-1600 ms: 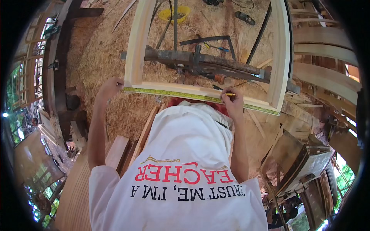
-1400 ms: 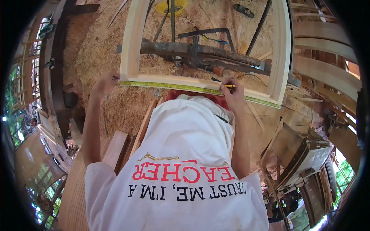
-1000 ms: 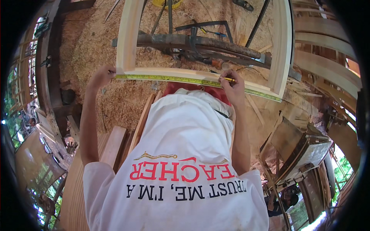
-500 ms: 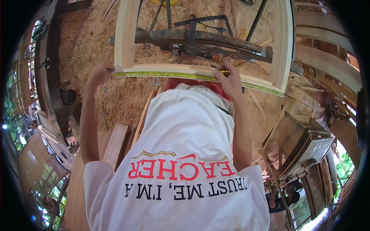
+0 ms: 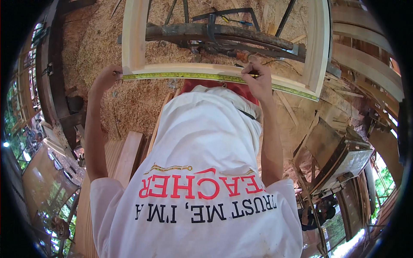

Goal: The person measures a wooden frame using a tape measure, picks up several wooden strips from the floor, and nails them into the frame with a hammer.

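Note:
A pale wooden frame stretches out in front of me, its near rail running across my waist. Along that rail's near edge lies a yellow tape measure blade, pulled out from the left corner to the right corner. At the left corner my left hand is closed, pinching the end of the tape. My right hand is closed around a pencil, its fingertips at the tape and rail right of the middle. The fingers partly hide the pencil.
Under the frame a dark timber beam carries a hammer. Beyond it lie a black angled bar and a screwdriver on wood shavings. Boards lie at my left; planks are stacked right. Another person is at lower right.
The frame, tape and left hand sit slightly farther left and higher in view. My right hand keeps nearly the same place on the rail, with the pencil still in it.

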Action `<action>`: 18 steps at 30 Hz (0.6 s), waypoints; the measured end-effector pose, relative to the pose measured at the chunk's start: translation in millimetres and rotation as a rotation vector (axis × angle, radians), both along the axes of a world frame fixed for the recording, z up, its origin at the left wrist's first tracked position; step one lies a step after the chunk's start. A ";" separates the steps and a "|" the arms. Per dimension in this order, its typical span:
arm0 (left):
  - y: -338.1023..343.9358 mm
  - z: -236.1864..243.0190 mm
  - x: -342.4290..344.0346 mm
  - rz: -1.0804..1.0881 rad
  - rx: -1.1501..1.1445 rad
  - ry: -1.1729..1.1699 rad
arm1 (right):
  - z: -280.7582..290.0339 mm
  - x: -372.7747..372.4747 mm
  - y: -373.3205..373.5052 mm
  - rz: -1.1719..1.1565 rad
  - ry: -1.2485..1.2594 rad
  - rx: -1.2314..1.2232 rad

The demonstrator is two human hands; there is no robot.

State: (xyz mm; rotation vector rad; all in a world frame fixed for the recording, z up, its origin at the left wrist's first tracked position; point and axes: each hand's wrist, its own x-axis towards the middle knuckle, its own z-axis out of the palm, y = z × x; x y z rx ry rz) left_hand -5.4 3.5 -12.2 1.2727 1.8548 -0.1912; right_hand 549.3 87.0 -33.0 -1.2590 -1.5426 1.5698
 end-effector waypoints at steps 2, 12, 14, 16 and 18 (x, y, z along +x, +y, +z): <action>1.5 0.3 -0.9 -0.058 0.023 -0.008 | -2.8 -3.1 -0.1 0.066 -0.088 0.097; 7.8 15.1 13.9 0.009 -0.041 0.070 | 2.7 -5.2 4.5 0.204 -0.198 0.172; 8.3 15.7 14.0 -0.087 -0.008 0.078 | 3.7 -6.0 5.2 0.214 -0.244 0.184; 7.5 14.4 13.0 -0.076 0.029 0.059 | 3.9 -7.4 5.5 0.213 -0.251 0.176; 6.0 12.9 12.0 -0.075 0.038 0.064 | 3.5 -8.7 5.7 0.196 -0.242 0.127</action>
